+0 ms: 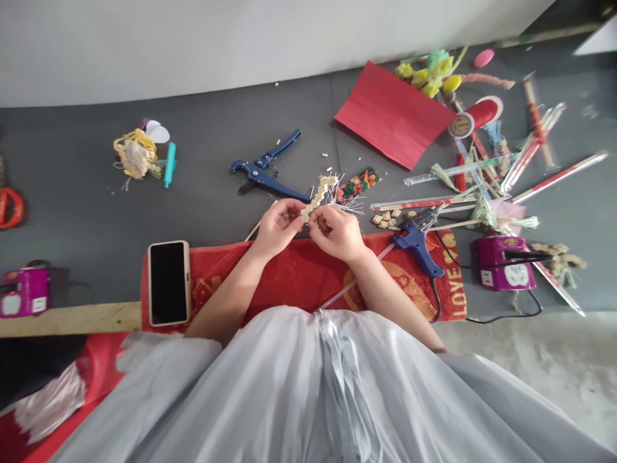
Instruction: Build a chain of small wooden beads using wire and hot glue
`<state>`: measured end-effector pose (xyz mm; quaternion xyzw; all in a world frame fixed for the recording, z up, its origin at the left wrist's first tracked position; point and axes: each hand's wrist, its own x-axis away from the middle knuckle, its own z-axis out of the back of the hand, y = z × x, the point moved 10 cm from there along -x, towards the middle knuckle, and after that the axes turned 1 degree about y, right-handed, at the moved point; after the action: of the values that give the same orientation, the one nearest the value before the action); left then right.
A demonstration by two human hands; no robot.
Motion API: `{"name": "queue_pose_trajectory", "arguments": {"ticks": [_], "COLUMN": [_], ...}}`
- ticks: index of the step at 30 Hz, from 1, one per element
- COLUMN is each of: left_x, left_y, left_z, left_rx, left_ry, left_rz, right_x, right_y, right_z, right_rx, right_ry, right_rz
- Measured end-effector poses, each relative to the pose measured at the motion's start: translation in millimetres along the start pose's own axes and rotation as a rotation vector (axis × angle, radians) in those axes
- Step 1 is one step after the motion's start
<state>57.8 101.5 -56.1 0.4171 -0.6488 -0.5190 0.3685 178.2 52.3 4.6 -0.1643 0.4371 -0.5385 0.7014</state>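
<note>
The left grip (278, 226) is closed in a pinch, thumb against fingers, on the lower end of a narrow cream strip (320, 195) made of small joined pieces; the right grip (339, 233) has its fingers curled in and its thumb drawn close to the index finger at that same end, though whether it has hold of the strip or only touches it I cannot tell; the strip rises from between the two hands, its upper end bending to the right, above the worktop (202, 148); just beside it lie a spray of thin white bristles (354, 206) and a floral-patterned strip (367, 181); a blue cutter (260, 173) lies beyond the left hand, one handle reaching towards the strip; to the right are a small heap of cream pieces (384, 219) and a blue glue gun (424, 251), which lies partly over a red towel (289, 283); under the forearms the towel runs along the near edge, with a phone (168, 283) on its left end; farther out on the right are a red sheet (393, 116), a spool of red thread (484, 114) and a purple box (501, 280); well apart on the left are a yellow bundle (136, 154), a turquoise marker (169, 165), a second purple box (31, 289) and orange-handled scissors (20, 207).
</note>
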Motion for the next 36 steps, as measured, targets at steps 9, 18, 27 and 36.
{"name": "queue_pose_trajectory", "arguments": {"ticks": [9,18,27,36], "left_x": [-4.3,-5.0,-5.0,-6.2], "left_y": [11.7,13.1,5.4,1.3], "left_z": [21.3,13.7,10.2,9.5], "left_rx": [-0.079,0.014,-0.017,-0.048], "left_ry": [0.171,0.114,0.078,0.061], "left_rz": [-0.099,-0.075,-0.016,0.048], "right_x": [4.1,2.1,3.8,7.8], "right_y": [6.3,7.1,6.4,6.9], "right_z": [-10.5,-2.3,-4.8,-17.5], "right_rx": [-0.081,-0.027,0.044,0.175], "right_ry": [-0.062,0.005,-0.019,-0.283], "right_rz": [-0.130,-0.088,-0.076,-0.123]}}
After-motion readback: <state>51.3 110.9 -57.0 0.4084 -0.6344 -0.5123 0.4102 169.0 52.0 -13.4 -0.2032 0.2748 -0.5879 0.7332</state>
